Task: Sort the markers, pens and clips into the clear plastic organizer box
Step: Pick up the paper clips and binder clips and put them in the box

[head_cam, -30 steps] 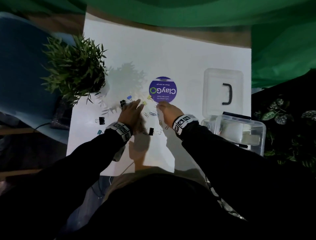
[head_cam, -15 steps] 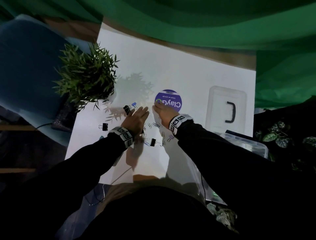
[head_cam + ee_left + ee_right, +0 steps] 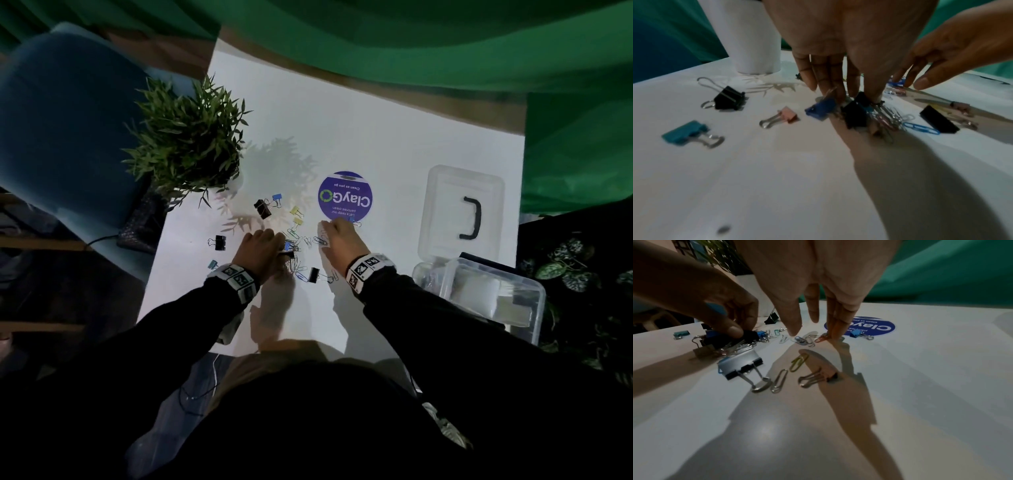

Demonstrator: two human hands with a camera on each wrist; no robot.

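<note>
Binder clips and paper clips lie scattered on the white table (image 3: 376, 137). My left hand (image 3: 284, 246) pinches a bunch of them (image 3: 857, 112): a blue binder clip, a black one and several paper clips, thumb pressed on the black clip (image 3: 750, 335). My right hand (image 3: 327, 234) is open, fingers straight, fingertips (image 3: 835, 335) touching an orange paper clip (image 3: 822, 338) just below the purple sticker (image 3: 345, 196). The clear organizer box (image 3: 537, 318) stands open at the right table edge; its contents are unclear.
The box's clear lid (image 3: 445, 205) with a black handle lies behind it. A potted plant (image 3: 188, 144) stands at the left edge in a white pot (image 3: 754, 40). Loose clips: black (image 3: 262, 209), black (image 3: 220, 242), teal (image 3: 213, 264), black (image 3: 313, 274).
My left hand's fingers, stretched flat before, have curled down onto a bunch of clips. My right hand has stayed by the sticker, fingertips on the table.
</note>
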